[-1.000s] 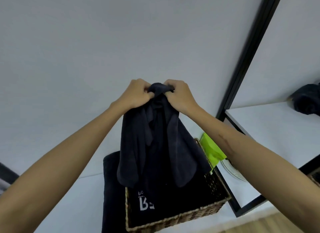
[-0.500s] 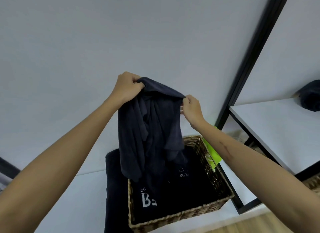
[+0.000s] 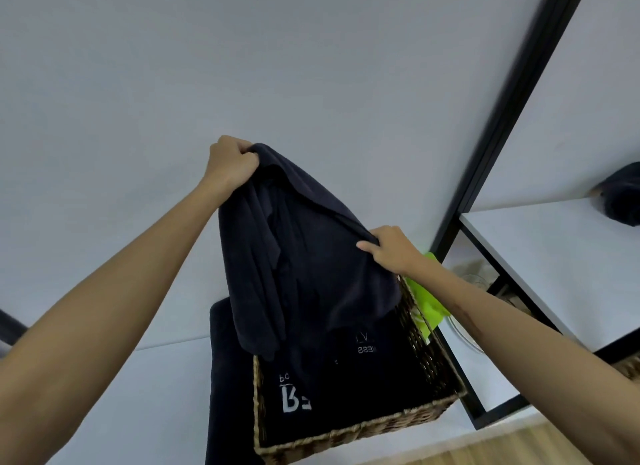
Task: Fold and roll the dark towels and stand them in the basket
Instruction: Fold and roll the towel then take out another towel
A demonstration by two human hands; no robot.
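White wall behind; my left hand [image 3: 231,161] and right hand [image 3: 391,248] each grip towel [image 3: 304,257] over basket [image 3: 363,430].

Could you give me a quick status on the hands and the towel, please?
Left hand and right hand both grip the dark towel. Towel unfolded, hanging over the basket. Nothing in the way.

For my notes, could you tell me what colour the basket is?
Woven tan-brown wicker basket, clearest in the head view.
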